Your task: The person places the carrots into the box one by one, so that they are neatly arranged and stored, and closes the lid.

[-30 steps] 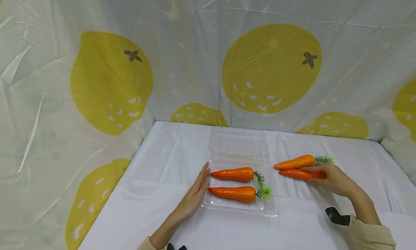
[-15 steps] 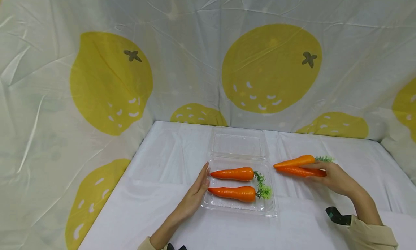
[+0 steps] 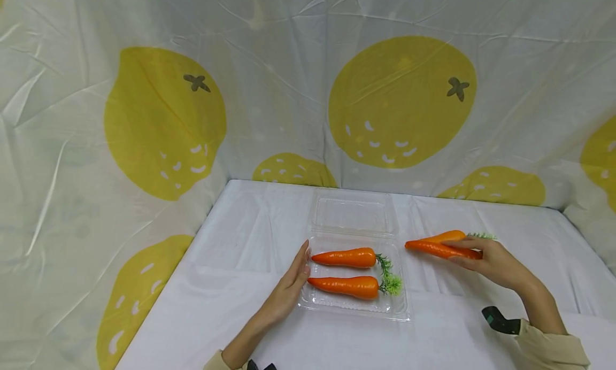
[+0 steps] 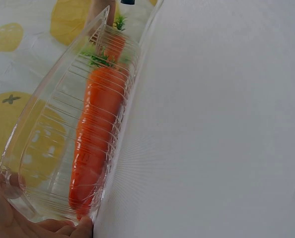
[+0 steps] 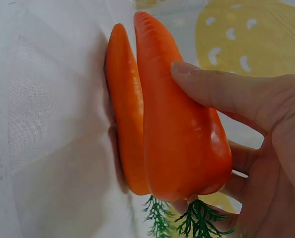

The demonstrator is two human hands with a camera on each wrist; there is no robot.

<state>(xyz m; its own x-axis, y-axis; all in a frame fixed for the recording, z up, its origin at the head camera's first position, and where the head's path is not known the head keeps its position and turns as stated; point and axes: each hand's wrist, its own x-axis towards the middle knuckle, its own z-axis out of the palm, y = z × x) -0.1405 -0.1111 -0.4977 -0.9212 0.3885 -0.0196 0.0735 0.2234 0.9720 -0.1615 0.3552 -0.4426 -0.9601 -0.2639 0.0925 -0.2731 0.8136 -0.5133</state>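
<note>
My right hand (image 3: 488,257) grips an orange toy carrot (image 3: 435,248) near its thick end, held a little above the cloth. Behind it, partly covered, lies another carrot (image 5: 125,109) with green leaves. My thumb presses along the held carrot (image 5: 175,124) in the right wrist view. At its left end, my left hand (image 3: 289,284) holds the wall of a clear plastic clamshell box (image 3: 356,311). Inside the box lie two carrots, a rear one (image 3: 344,257) and a front one (image 3: 344,287), their tips pointing left. Ridged plastic (image 4: 63,99) blurs the carrots in the left wrist view.
The box's clear lid (image 3: 353,212) lies folded back behind it. White cloth (image 3: 231,306) covers the table. A lemon-print curtain (image 3: 279,92) stands along the back and left side.
The carrot in my right hand has risen slightly and tilted, its tip shifting left and now overlapping the carrot behind. The left hand and box stay put.
</note>
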